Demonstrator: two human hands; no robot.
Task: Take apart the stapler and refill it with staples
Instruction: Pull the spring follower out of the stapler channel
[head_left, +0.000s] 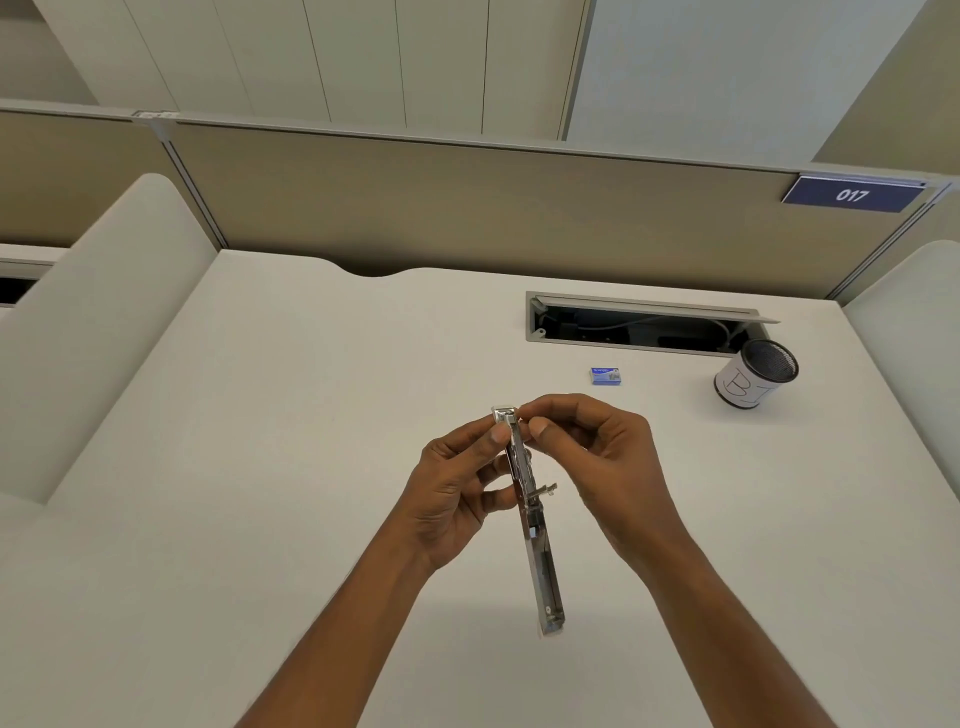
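A long silver metal stapler (535, 525) is held up above the white desk (260, 467), pointing away from me, its channel side turned to the right. My left hand (457, 493) grips its far half from the left, thumb near the front tip. My right hand (597, 457) pinches at the front tip with thumb and forefinger; whether it holds staples there I cannot tell. A small blue staple box (606, 375) lies on the desk beyond my hands, apart from them.
A black mesh cup with a white paper label (753, 376) stands at the right. Behind it an open cable tray (639, 325) is sunk into the desk. Beige partition walls close the back and sides; a blue "017" sign (852, 195) hangs top right.
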